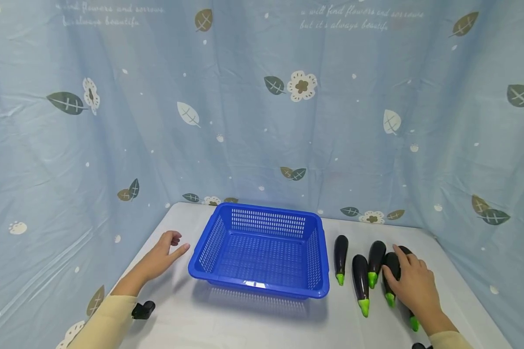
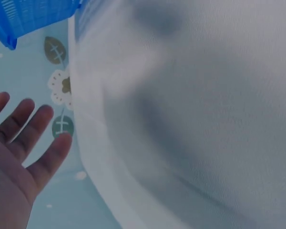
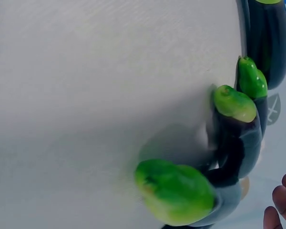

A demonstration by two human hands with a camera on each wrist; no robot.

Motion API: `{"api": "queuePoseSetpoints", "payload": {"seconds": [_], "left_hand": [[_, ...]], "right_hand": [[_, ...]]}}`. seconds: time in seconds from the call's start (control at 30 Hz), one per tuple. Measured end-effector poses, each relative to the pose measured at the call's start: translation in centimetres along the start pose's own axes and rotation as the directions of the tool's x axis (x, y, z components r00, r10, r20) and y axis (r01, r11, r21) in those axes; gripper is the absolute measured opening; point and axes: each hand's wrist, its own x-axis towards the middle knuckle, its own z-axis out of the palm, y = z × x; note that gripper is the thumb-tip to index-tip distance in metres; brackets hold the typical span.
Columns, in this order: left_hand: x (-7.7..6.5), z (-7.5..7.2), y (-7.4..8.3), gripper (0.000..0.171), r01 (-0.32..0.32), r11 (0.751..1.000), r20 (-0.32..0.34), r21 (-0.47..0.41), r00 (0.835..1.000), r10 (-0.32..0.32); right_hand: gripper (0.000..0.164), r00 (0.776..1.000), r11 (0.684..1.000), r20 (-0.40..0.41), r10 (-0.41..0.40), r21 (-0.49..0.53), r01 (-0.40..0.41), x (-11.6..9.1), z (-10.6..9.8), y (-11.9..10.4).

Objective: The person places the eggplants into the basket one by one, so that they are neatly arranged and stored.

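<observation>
Head view shows the right hand, its grip wide and loosely spread, over the rightmost of five green-capped eggplants on the white worktop, right of a blue plastic basket, with the left hand, its grip also wide, near the basket's left side.

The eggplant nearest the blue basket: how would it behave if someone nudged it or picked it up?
Pushed sideways, the eggplant would likely roll, perhaps curving, since it is rounded and narrows toward its green cap. It looks shiny, so it might be somewhat slippery. It would probably stay stiff when lifted, as it appears smooth and plump.
</observation>
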Motion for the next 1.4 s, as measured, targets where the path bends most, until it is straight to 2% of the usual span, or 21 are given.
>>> {"api": "queuePoseSetpoints", "payload": {"seconds": [0.13, 0.33, 0.5, 0.63, 0.8, 1.0, 1.2, 1.4], "left_hand": [[-0.2, 0.1, 0.7, 0.062, -0.021, 0.997, 0.026, -0.074, 0.999, 0.023], [-0.6, 0.1, 1.7, 0.070, -0.081, 0.983, 0.064, -0.167, 0.994, 0.093], [-1.0, 0.1, 2.2, 0.085, -0.124, 0.961, 0.107, -0.248, 0.982, 0.155], [-1.1, 0.3, 2.6, 0.100, -0.129, 0.945, 0.150, -0.299, 0.972, 0.180], [-1.3, 0.5, 2.8, 0.107, -0.143, 0.943, 0.190, -0.302, 0.960, 0.207], [-1.5, 0.6, 2.7, 0.105, -0.128, 0.950, 0.223, -0.283, 0.955, 0.195], [-1.5, 0.6, 2.7, 0.113, -0.128, 0.936, 0.262, -0.327, 0.940, 0.220], [-1.4, 0.8, 2.7, 0.119, -0.096, 0.924, 0.297, -0.371, 0.930, 0.216]], "right_hand": [[0.069, 1.000, 1.000, 0.012, 0.022, -0.006, -0.022, -0.4, -0.1, 0.4], [0.071, 0.999, 0.999, 0.016, 0.033, -0.014, -0.033, -1.0, 0.0, 1.0], [0.072, 0.998, 0.999, 0.034, 0.049, -0.019, -0.049, -1.4, 0.0, 1.5], [0.073, 0.997, 0.998, 0.041, 0.066, -0.008, -0.066, -1.6, -0.1, 1.8], [0.072, 0.993, 0.995, 0.064, 0.104, -0.009, -0.103, -1.8, -0.1, 2.5], [0.070, 0.991, 0.994, 0.079, 0.111, 0.014, -0.112, -2.1, 0.0, 3.2], [0.066, 0.985, 0.990, 0.099, 0.138, 0.023, -0.141, -2.2, -0.2, 3.3], [0.066, 0.973, 0.982, 0.147, 0.177, 0.038, -0.184, -2.2, -0.2, 3.2]]}}
